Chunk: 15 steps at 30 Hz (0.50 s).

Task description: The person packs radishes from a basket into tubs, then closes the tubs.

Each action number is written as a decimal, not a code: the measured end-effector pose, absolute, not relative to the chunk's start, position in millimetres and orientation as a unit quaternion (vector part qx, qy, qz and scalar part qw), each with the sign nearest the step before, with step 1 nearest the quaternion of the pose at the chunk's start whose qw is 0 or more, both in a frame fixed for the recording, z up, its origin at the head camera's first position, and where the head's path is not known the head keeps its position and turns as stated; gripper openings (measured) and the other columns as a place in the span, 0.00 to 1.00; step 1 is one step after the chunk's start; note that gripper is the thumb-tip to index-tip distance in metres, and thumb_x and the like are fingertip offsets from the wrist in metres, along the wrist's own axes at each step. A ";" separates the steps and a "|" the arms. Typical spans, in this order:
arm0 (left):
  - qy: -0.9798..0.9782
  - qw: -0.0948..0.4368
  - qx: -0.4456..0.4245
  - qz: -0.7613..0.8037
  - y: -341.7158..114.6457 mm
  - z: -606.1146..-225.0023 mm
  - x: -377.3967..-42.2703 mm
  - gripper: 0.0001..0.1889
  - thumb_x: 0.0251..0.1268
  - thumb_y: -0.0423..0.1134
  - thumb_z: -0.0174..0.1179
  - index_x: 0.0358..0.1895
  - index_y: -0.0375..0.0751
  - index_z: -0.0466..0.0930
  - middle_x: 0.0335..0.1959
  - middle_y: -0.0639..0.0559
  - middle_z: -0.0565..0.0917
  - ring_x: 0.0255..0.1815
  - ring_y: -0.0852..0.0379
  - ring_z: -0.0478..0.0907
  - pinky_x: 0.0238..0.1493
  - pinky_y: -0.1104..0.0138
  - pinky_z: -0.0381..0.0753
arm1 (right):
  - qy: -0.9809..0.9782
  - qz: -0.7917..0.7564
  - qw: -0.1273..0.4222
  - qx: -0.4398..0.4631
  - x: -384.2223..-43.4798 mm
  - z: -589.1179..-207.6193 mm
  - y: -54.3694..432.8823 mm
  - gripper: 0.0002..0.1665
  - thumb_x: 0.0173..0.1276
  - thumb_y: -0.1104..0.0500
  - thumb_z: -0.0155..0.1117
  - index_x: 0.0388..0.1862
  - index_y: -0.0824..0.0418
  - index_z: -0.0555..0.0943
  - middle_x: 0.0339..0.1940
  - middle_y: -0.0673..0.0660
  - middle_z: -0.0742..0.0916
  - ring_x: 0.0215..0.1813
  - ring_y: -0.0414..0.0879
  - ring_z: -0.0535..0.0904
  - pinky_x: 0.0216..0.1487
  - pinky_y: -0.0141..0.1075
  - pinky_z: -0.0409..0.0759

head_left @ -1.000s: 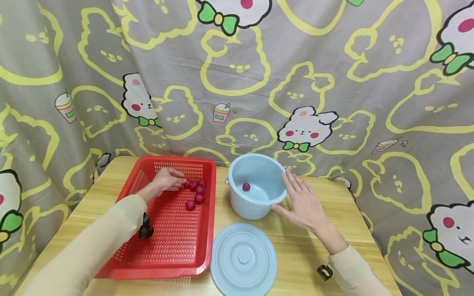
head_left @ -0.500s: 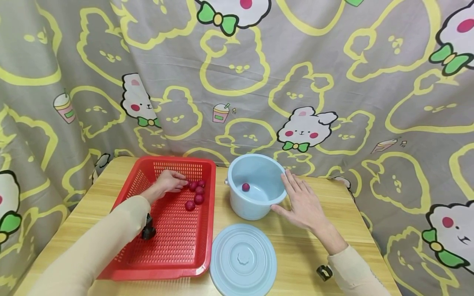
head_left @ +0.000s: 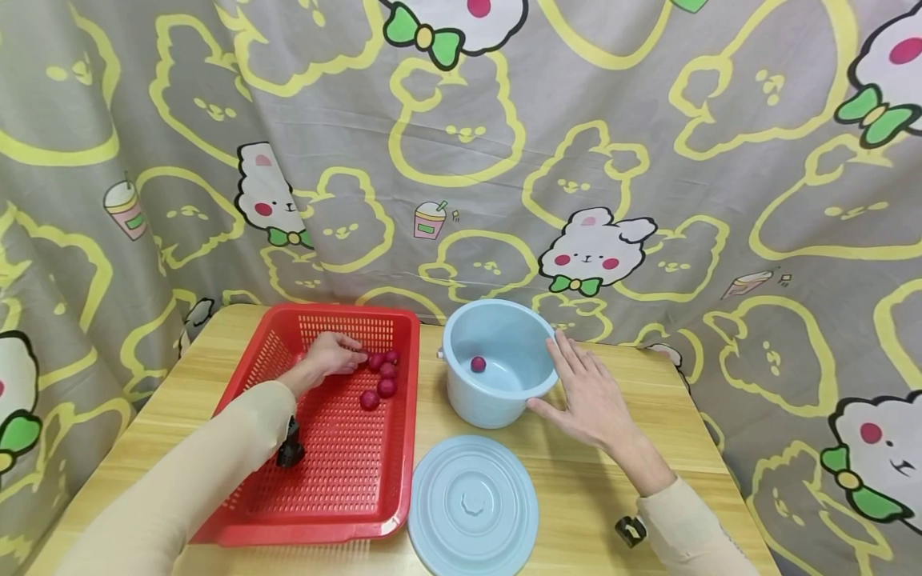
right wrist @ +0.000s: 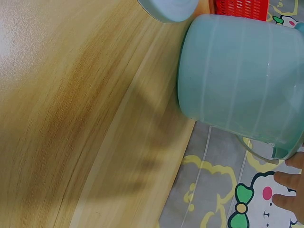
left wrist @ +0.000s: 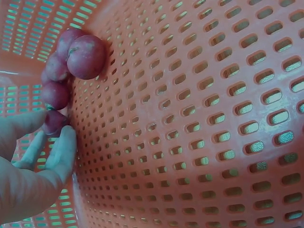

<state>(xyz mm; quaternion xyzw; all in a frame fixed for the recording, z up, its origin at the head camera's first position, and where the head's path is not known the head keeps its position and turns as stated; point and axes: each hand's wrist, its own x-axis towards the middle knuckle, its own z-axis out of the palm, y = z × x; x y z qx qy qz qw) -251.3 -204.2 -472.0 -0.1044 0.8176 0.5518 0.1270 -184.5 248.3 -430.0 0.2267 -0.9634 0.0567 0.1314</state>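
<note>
A grey curtain printed with yellow outlines and white rabbits with green bows hung behind a light wood table. On the table, a red mesh basket sat at eight to nine o'clock from a pale blue pail, and a matching round lid lay flat at six o'clock from the pail.

The person's left hand reached into the basket at about twelve o'clock, its thumb and fingers narrowed around one round, dark red fruit, pinching it from both sides. Five other fruits lay clustered beside it, between one and two o'clock in the basket. One more, the lone fruit, rested on the pail's floor, toward eight o'clock of the opening.

The right hand was spread wide, fingers straight and thumb well apart, touching the pail's rim from three to five o'clock.

Compared with a second earlier, the left hand had edged slightly toward three o'clock, and its fingertips now covered much more of the pinched fruit in the head view. The right hand, pail, lid and lone fruit were essentially where they had been, and the basket still held six fruits.
</note>
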 end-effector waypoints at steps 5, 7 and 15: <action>0.822 0.120 -0.110 0.546 -202.7 -472.0 -251.0 0.22 0.69 0.29 0.68 0.61 0.19 0.78 0.33 0.45 0.90 0.32 0.60 0.88 0.43 0.64 0.93 | -0.964 0.058 0.128 0.226 -183.9 -429.9 248.3 0.62 0.68 0.25 0.62 0.87 0.59 0.55 0.88 0.63 0.61 0.86 0.64 0.61 0.83 0.65 0.63; 0.823 0.119 -0.108 0.544 -202.3 -472.4 -251.1 0.22 0.69 0.29 0.68 0.61 0.19 0.78 0.31 0.49 0.89 0.31 0.61 0.88 0.42 0.65 0.93 | -0.964 0.059 0.127 0.226 -183.5 -429.5 248.2 0.62 0.68 0.26 0.62 0.87 0.59 0.55 0.88 0.63 0.60 0.86 0.64 0.61 0.83 0.65 0.63; 0.840 0.102 -0.104 0.523 -201.5 -474.0 -250.4 0.21 0.67 0.31 0.70 0.58 0.20 0.80 0.27 0.53 0.85 0.28 0.63 0.84 0.37 0.68 0.91 | -0.964 0.057 0.127 0.227 -184.0 -429.2 248.6 0.62 0.68 0.25 0.62 0.87 0.58 0.55 0.88 0.63 0.60 0.86 0.64 0.61 0.83 0.65 0.64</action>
